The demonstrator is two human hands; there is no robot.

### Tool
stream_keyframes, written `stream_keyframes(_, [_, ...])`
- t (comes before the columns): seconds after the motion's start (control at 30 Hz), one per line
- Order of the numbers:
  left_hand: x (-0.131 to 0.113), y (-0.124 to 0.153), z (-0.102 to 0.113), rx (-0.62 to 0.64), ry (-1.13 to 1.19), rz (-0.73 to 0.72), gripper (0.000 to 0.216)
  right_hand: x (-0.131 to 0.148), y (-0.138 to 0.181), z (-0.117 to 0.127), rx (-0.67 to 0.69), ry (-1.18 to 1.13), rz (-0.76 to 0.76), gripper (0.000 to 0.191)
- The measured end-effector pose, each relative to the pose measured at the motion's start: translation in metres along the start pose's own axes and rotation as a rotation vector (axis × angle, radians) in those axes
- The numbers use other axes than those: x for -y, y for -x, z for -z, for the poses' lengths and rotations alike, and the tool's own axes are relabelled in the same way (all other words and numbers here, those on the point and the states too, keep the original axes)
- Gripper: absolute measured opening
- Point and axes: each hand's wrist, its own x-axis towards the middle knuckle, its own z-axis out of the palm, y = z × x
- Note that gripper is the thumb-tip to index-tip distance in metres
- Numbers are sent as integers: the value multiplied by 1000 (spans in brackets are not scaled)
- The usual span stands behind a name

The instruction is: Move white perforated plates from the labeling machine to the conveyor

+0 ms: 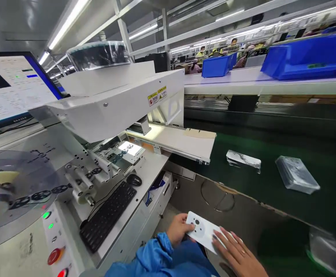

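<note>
A thin white panel [204, 231] with several round dark holes near one end is held low in front of me, over my lap. My left hand [179, 230] is closed on the panel's holed end, thumb on top. Across its other end lie the stretched fingers of my right hand [237, 250], touching the surface; the thumb of that hand is hidden. On the green conveyor belt [268, 130] beyond, a small stack of similar white panels [243, 159] lies beside a pile of clear-wrapped pieces [297, 174].
At left stands a white labelling machine [122, 100] with a reel, a lit plate and an outfeed tray [179, 144] reaching over the belt. A keyboard [108, 215], mouse [134, 179] and red button [54, 256] are nearby. Blue bins [215, 67] stand on a shelf; people are far behind.
</note>
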Motion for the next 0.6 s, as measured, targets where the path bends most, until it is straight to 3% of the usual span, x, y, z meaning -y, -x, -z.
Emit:
stream_keyframes(0.1, [-41,-53,-11,-21,82,-45,81,-64,-48,-28,-129,27,80,52])
stream_keyframes(0.23, [-100,-115,-18,-18,279,-142,130,-155,-103,-43,-147,-26,5,48])
stream_keyframes(0.37, [-143,-150,-14,-59,225,-159,133,-240,-178,-55,-177,-32,-57,39])
stream_keyframes(0.47, [-135,-174,-6,-175,199,-67,133,-290,-241,-90,-19,-10,-88,45])
stream_keyframes(0.53, [-107,-189,5,-287,196,-6,135,-312,-277,-123,179,-32,-121,52])
stream_keyframes(0.6, [-68,-197,18,-414,148,-22,122,-325,-304,-153,265,-65,-121,55])
